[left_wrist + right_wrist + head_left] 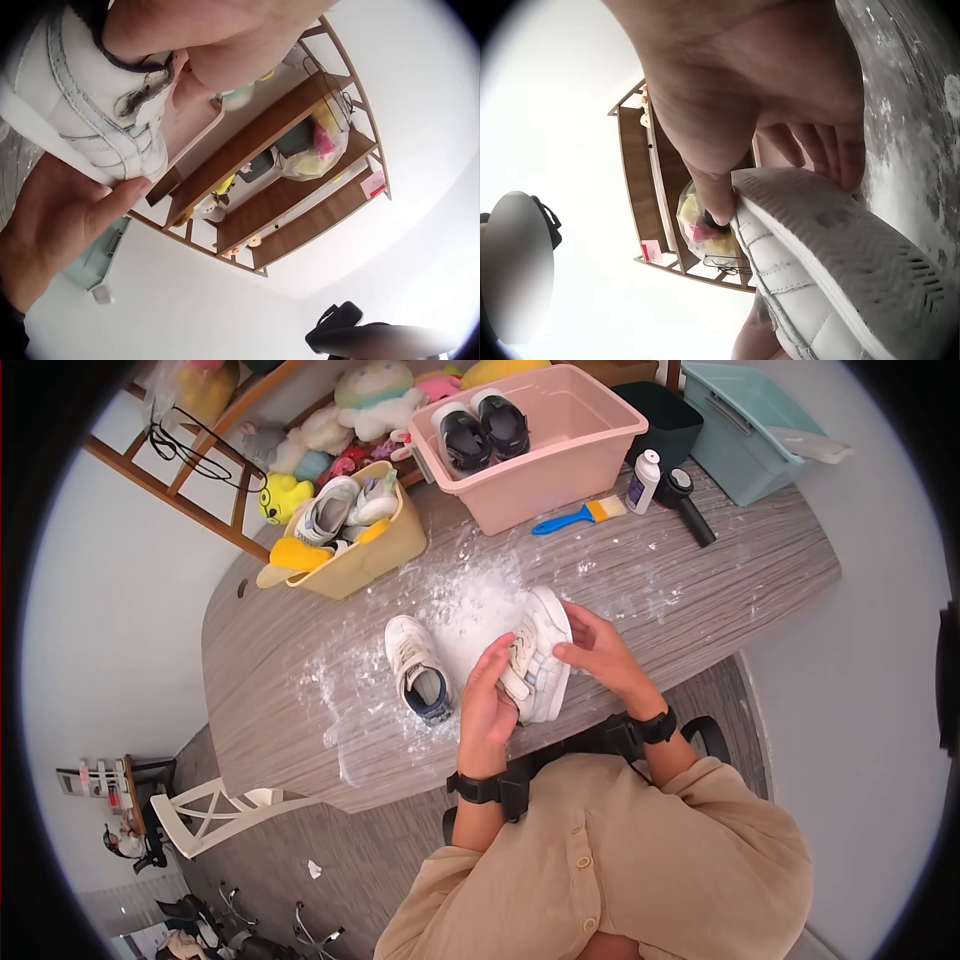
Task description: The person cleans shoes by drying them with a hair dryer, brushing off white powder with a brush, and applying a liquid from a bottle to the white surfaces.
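Both hands hold a white sneaker [548, 670] on its side above the near part of the table, its sole facing right. My left hand [487, 705] grips it at the opening, part of that hand going inside the collar in the left wrist view. The collar lining [142, 97] has a dark worn patch. My right hand [605, 652] pinches the sole edge, thumb on the upper and fingers on the sole's far side. Grey marks show on the zigzag tread [855, 247]. The other white sneaker [408, 650], with dark blue lining, stands upright to the left.
White powder [475, 595] is scattered over the wooden table [270, 660]. Behind stand a yellow bin [385, 555] of shoes, a pink bin [560, 485] with dark shoes and a teal bin [745, 460]. A blue-handled brush [570, 520], white bottle [643, 480] and black-handled tool [690, 510] lie back right.
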Motion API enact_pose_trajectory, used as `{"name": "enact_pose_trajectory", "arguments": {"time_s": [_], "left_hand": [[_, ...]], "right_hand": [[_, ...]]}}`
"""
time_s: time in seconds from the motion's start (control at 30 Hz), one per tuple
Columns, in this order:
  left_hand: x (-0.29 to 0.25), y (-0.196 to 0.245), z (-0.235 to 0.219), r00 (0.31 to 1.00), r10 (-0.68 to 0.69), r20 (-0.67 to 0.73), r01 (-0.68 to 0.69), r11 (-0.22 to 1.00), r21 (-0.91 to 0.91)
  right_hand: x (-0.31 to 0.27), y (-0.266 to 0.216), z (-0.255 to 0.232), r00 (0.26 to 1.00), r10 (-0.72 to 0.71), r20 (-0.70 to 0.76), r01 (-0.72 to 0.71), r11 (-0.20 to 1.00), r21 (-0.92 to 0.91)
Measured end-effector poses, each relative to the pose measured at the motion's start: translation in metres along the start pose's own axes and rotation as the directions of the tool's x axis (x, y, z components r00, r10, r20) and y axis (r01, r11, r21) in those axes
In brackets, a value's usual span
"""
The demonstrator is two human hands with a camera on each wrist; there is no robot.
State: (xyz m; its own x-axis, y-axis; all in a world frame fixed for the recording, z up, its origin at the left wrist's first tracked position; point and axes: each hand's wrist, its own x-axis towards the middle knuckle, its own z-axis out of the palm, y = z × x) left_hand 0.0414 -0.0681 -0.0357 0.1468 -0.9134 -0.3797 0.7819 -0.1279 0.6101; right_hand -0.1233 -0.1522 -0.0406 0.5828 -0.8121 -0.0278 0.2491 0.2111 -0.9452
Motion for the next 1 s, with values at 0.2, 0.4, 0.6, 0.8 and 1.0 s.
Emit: {"name": "enact_pose_trajectory", "arguments": {"time_s": [0.2,0.4,0.6,0.8,1.0], "left_hand": [[0.000,-0.001,-0.001,1.000,-0.011,-0.017,0.011,1.000,-0.002],[-0.001,-0.002,0.000,0.999,-0.010,-0.045,0.010,1.000,0.005],[-0.002,-0.001,-0.005,0.999,0.028,-0.039,-0.024,0.995,0.095],[-0.006,0.001,-0.003,0.996,0.060,-0.064,-0.054,0.994,0.098],[-0.010,0.004,0.005,0.995,0.058,-0.084,-0.058,0.998,0.004]], "right_hand": [[-0.001,0.001,-0.002,1.000,-0.009,-0.001,0.009,1.000,-0.022],[-0.002,0.004,-0.005,1.000,0.013,0.024,-0.013,0.999,-0.034],[-0.006,0.006,-0.006,0.997,0.005,0.077,-0.005,1.000,-0.005],[-0.005,0.001,-0.006,0.993,-0.016,0.118,0.016,1.000,0.003],[-0.008,-0.004,-0.004,0.993,-0.042,0.106,0.045,0.999,-0.025]]}}
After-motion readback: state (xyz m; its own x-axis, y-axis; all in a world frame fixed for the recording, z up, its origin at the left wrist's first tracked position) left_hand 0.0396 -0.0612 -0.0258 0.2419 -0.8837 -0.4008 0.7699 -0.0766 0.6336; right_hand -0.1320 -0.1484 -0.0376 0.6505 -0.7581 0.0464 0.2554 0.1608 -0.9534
